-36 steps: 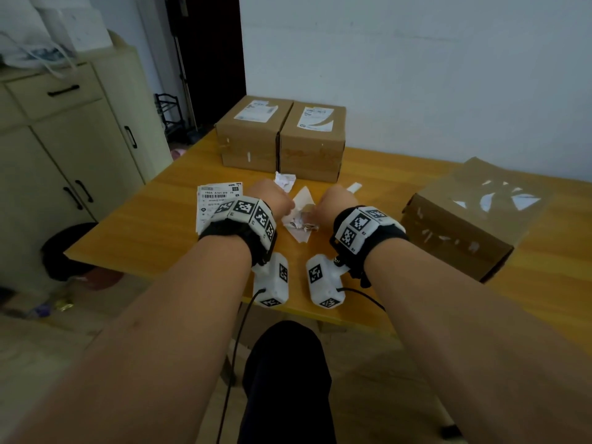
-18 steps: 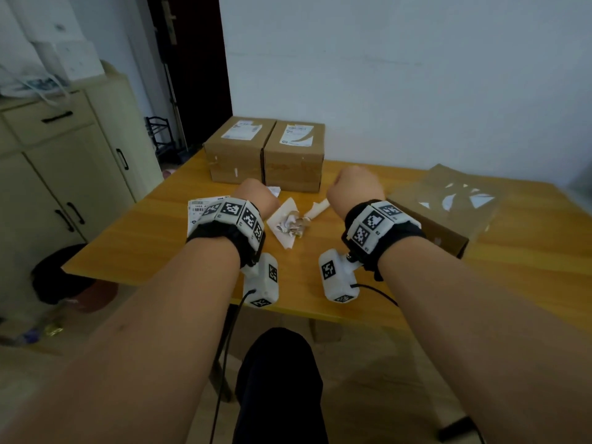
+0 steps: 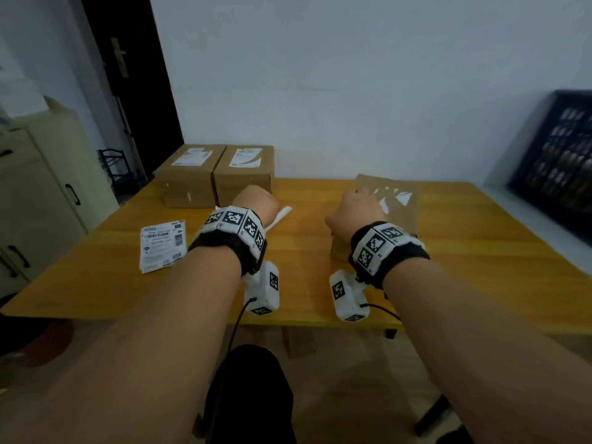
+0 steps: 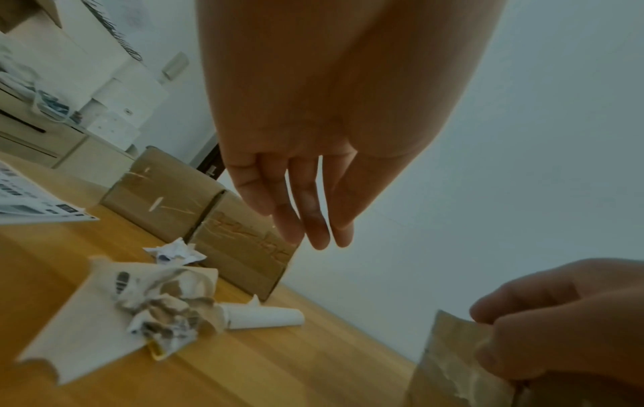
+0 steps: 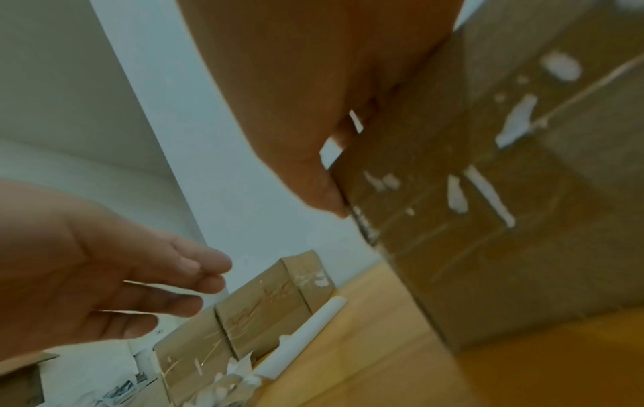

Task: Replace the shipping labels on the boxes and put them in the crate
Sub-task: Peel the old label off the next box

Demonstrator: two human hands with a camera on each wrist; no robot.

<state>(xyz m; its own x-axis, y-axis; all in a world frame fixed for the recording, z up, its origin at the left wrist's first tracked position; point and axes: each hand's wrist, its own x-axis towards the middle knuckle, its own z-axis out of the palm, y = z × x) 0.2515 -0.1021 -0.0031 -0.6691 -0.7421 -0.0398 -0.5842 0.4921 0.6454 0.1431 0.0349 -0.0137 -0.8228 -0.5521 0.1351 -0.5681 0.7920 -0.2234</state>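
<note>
While the left hand (image 4: 296, 154) hangs spread, the right hand (image 3: 355, 209) grips the stripped box's (image 3: 407, 216) near corner.

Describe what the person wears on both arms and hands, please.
Both forearms are bare, without sleeves or gloves. Each wrist has a black band that carries white square tiles printed with black-and-white coded markers. Under each wrist hangs a white boxy camera unit with similar markers, and a thin black cable leaves it. The left hand and right hand wear nothing.

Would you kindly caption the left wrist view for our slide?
Open left hand hovers above crumpled torn label paper while right hand grips brown cardboard box.
</note>
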